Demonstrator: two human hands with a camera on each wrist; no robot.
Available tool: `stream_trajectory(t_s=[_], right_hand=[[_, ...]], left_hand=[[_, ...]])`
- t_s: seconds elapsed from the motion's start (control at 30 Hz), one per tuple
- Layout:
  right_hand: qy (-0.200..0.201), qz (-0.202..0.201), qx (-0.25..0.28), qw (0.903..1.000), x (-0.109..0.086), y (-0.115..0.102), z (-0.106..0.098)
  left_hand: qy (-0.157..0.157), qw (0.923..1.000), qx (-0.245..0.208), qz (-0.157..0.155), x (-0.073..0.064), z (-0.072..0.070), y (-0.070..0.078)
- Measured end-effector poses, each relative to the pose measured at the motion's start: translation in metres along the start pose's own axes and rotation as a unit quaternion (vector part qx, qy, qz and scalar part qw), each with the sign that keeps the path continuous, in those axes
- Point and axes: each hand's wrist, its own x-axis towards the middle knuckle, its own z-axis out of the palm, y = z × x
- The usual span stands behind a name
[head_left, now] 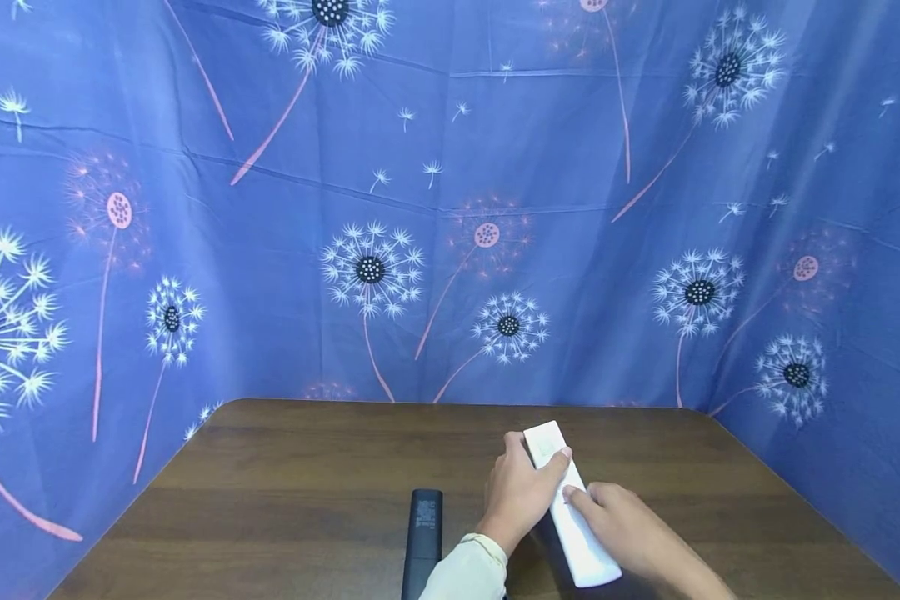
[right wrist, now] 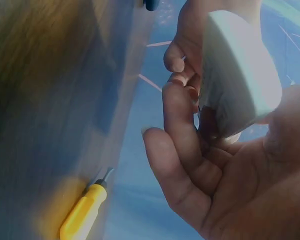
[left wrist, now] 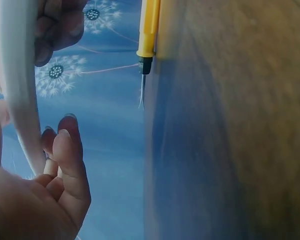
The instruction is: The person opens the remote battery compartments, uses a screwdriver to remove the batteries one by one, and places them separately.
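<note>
Both hands grip a long white remote control (head_left: 579,537), held at a slant over the right part of the table. My left hand (head_left: 521,492) holds its far half, thumb across the top face and fingers on the far side. The right hand (head_left: 624,525) grips it farther down, its thumb also on the top face. In the right wrist view, curled fingers (right wrist: 180,125) lie beneath the white remote's rounded end. A black remote control (head_left: 423,533) lies back side up beside the left sleeve, partly covered by it.
A yellow-handled tool (left wrist: 148,30) with a dark collar and thin metal shaft lies on the brown wooden table (head_left: 285,500); the head view does not show it. Blue cloth (head_left: 270,250) with dandelion prints hangs behind the table and along its sides.
</note>
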Motion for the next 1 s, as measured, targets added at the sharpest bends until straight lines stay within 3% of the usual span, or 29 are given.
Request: stream_trajectory(t_s=[0.13, 0.23, 0.67, 1.0], right_hand=[[-0.046, -0.032, 0.043, 0.9975, 0.0036, -0.0025, -0.0023], [-0.066, -0.038, 0.056, 0.9955, 0.0055, -0.0054, -0.0034], [-0.081, -0.045, 0.12, 0.9884, 0.0008, -0.002, -0.0053], [-0.089, -0.051, 0.187, 0.977, 0.0001, 0.0003, -0.0069]], left_hand=[[0.007, 0.9989, -0.045, 0.009, 0.0021, -0.0039, -0.0019], [0.004, 0.9986, -0.053, 0.007, 0.0027, -0.0065, -0.0023], [-0.018, 0.9949, -0.095, 0.028, 0.0012, -0.0029, -0.0016], [-0.064, 0.9831, -0.17, 0.023, -0.0015, 0.0001, 0.001]])
